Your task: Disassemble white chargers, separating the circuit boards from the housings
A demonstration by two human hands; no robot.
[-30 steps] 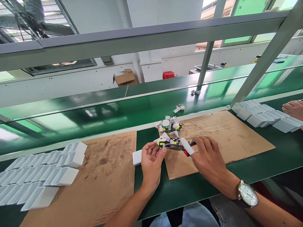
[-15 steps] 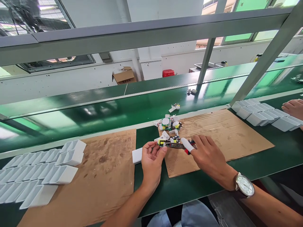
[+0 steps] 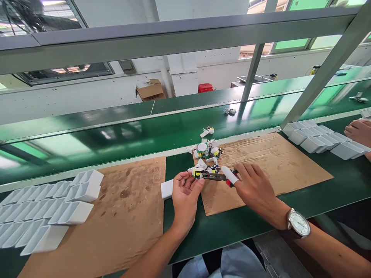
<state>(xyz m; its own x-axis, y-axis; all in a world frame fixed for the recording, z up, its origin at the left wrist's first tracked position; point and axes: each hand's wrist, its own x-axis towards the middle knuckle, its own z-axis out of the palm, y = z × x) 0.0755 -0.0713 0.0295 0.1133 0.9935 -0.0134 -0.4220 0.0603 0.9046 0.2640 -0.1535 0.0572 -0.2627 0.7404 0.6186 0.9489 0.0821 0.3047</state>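
Between the thumb and fingers of my left hand point(image 3: 187, 195) is a small circuit board point(image 3: 197, 174) with yellow and white parts. My right hand point(image 3: 255, 189) is closed around pliers point(image 3: 216, 177) with red and black handles, a white cover on one finger. The dark jaws of the pliers reach the right end of the circuit board; whether they grip or cut it I cannot tell. Just behind my hands lies a pile of circuit boards point(image 3: 203, 150) with white parts. A white plastic housing point(image 3: 167, 189) lies left of my left hand, partly hidden by it.
Rows of white housings point(image 3: 58, 208) stand on the left cardboard sheet point(image 3: 130, 208). More white housings point(image 3: 321, 139) stand right of the other cardboard sheet point(image 3: 269, 166), near another person's hand point(image 3: 359, 131). Small assemblies lie on the green belt point(image 3: 174, 129). A metal beam point(image 3: 185, 36) crosses above.
The view has shifted slightly. Assemblies on the green belt have moved a little to the left. Both hands keep their hold, with the pliers still at the circuit board.
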